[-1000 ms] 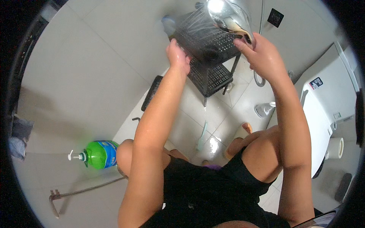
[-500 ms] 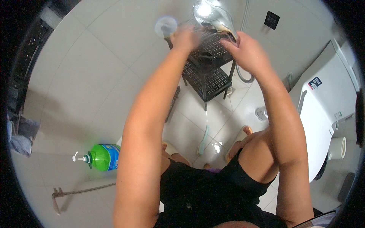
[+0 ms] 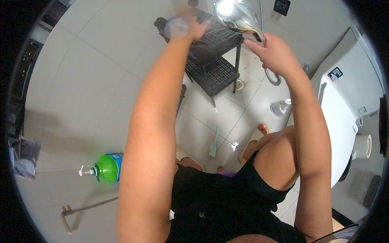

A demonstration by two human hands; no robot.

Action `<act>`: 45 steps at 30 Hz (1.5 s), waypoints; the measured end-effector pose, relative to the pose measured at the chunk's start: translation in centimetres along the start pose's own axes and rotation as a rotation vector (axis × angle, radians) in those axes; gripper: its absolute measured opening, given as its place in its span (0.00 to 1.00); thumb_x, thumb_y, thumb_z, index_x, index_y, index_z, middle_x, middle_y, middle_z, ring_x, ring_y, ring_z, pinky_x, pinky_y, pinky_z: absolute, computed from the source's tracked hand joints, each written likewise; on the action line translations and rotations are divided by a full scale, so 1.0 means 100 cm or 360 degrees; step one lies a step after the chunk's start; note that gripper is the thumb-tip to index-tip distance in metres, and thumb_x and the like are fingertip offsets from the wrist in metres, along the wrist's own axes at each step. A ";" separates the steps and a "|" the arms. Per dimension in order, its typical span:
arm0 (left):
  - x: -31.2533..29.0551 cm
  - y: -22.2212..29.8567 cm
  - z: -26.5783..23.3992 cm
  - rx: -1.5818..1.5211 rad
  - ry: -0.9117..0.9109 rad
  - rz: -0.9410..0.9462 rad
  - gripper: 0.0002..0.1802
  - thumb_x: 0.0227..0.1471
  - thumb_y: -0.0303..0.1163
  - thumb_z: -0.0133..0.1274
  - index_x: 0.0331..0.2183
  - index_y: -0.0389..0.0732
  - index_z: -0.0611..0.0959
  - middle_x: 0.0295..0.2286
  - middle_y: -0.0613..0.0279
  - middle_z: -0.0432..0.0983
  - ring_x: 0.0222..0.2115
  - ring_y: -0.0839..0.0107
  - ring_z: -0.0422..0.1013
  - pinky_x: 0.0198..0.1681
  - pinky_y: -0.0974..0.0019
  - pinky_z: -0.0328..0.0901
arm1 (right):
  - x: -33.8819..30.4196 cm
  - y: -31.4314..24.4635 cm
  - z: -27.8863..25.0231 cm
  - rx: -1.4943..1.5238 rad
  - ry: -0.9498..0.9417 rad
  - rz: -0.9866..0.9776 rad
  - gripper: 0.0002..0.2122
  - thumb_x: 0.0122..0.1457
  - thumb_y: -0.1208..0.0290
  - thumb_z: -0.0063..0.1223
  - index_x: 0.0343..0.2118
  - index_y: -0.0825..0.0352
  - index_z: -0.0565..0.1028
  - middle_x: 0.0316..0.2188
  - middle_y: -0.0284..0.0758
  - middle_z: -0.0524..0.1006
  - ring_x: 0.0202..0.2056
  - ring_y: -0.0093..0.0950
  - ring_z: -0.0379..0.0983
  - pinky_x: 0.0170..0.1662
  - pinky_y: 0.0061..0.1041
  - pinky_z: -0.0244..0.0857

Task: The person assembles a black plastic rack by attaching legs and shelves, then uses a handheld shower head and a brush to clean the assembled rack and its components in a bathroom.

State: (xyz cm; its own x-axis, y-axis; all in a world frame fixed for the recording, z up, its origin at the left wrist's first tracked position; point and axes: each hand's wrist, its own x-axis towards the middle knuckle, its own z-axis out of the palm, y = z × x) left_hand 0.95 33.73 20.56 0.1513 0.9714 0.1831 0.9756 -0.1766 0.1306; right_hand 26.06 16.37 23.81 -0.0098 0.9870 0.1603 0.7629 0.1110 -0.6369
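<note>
My right hand (image 3: 279, 56) is closed around the handle of a chrome shower head (image 3: 237, 14), whose grey hose (image 3: 275, 81) hangs below the wrist. Fine streaks of water fan from the shower head toward the rack. The rack (image 3: 214, 75) is black, with two perforated tiers showing, and stands on the tiled floor ahead of me. Over the left part of its top tier, my left hand (image 3: 188, 32) has its fingers spread, with nothing visible in them. A round blurred spot covers part of that hand, so whether it touches the rack I cannot tell.
A pale green brush (image 3: 214, 142) lies on the wet floor between my feet, near a floor drain (image 3: 239, 84). A white toilet (image 3: 338, 121) and a clear spray bottle (image 3: 279, 108) are at the right. To the left is a green pump bottle (image 3: 107, 168).
My left hand has shifted left across the rack's top, its fingers now spread. The shower head has moved a little right with my right hand. The rack appears slightly higher and farther left in view.
</note>
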 end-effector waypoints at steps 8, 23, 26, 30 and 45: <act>0.022 -0.046 0.016 -0.0754 0.0836 0.0152 0.26 0.53 0.54 0.57 0.44 0.45 0.88 0.41 0.48 0.83 0.44 0.47 0.79 0.50 0.54 0.70 | -0.021 0.035 -0.030 -0.0186 -0.0617 0.0145 0.20 0.59 0.51 0.64 0.27 0.68 0.78 0.16 0.34 0.76 0.16 0.23 0.71 0.20 0.27 0.63; -0.181 -0.028 0.251 -0.2815 -0.0131 -0.1987 0.13 0.61 0.38 0.45 0.24 0.47 0.70 0.23 0.67 0.66 0.21 0.70 0.65 0.17 0.65 0.59 | -0.010 0.096 0.022 -0.0410 -0.1260 0.0366 0.24 0.51 0.48 0.69 0.26 0.70 0.78 0.21 0.34 0.76 0.23 0.29 0.74 0.22 0.30 0.69; -0.195 0.027 0.323 -0.3170 -0.0319 -0.2047 0.08 0.61 0.37 0.44 0.32 0.45 0.74 0.30 0.62 0.70 0.29 0.63 0.68 0.29 0.57 0.67 | -0.019 0.112 0.047 -0.0676 -0.1577 0.0295 0.23 0.49 0.49 0.70 0.25 0.70 0.79 0.22 0.37 0.78 0.25 0.31 0.76 0.26 0.33 0.70; -0.200 -0.122 0.420 -0.3397 -0.0068 -0.1404 0.14 0.60 0.39 0.46 0.35 0.40 0.80 0.32 0.57 0.75 0.33 0.58 0.72 0.40 0.51 0.70 | -0.031 0.033 0.118 -0.1106 -0.1737 -0.0524 0.19 0.47 0.50 0.70 0.35 0.60 0.86 0.31 0.40 0.84 0.38 0.40 0.81 0.41 0.41 0.71; -0.223 -0.034 0.338 -0.2587 -0.0525 -0.1351 0.10 0.55 0.38 0.53 0.35 0.42 0.82 0.28 0.54 0.78 0.28 0.57 0.78 0.26 0.55 0.70 | -0.022 0.043 0.101 -0.1112 -0.1449 -0.0274 0.17 0.46 0.54 0.72 0.37 0.56 0.86 0.36 0.37 0.85 0.40 0.40 0.81 0.42 0.41 0.73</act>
State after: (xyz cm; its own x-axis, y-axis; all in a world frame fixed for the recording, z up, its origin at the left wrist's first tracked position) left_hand -0.33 18.09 -16.91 -0.0185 0.8226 -0.5683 -0.2622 0.5445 0.7967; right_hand 22.82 15.88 13.09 -0.3929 0.7150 -0.5783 0.8942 0.4439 -0.0588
